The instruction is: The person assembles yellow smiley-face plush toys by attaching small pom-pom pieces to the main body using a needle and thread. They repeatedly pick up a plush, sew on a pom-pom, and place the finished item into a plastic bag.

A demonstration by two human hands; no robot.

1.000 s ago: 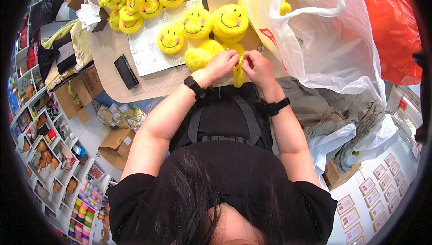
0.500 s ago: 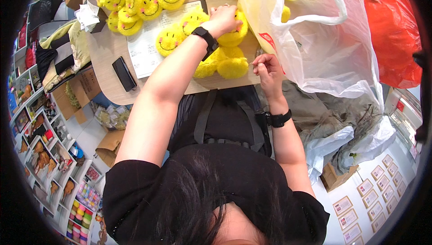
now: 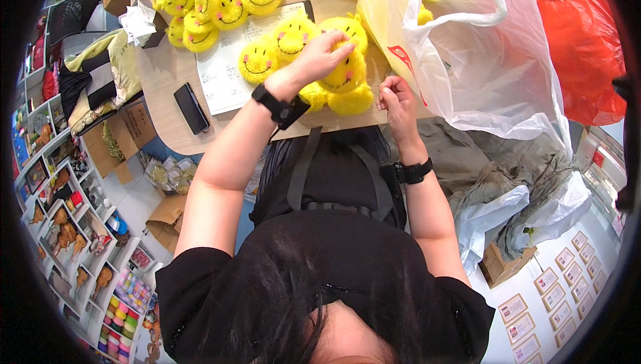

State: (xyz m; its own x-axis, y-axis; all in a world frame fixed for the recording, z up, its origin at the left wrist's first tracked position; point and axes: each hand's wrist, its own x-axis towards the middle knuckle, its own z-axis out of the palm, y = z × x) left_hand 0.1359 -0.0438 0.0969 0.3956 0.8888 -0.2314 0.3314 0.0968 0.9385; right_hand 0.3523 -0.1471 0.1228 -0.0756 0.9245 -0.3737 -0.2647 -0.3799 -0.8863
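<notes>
My left hand (image 3: 319, 59) is over a yellow fuzzy smiley plush toy (image 3: 350, 99) at the table's near edge, its fingers stretched to the right across the toy's face. Whether they press on the fabric is hard to make out. My right hand (image 3: 400, 107) hovers just right of the toy, thumb and fingers pinched together; anything in the pinch is too small to see. Left of the toy lie a round smiley plush (image 3: 257, 61) and another smiley plush (image 3: 291, 33), both partly on a printed paper sheet (image 3: 215, 78).
A pile of smiley plushes (image 3: 230, 10) lies at the far left. A black phone (image 3: 191, 108) rests near the table's left edge. At right stand a translucent white plastic bag (image 3: 481, 63) and a red bag (image 3: 574, 43). A tissue box (image 3: 155, 25) sits by the left edge.
My left hand has drawn back left and nearer, uncovering more of the plush face. The right hand stays pinched in nearly the same place. The whole view has shifted slightly.
</notes>
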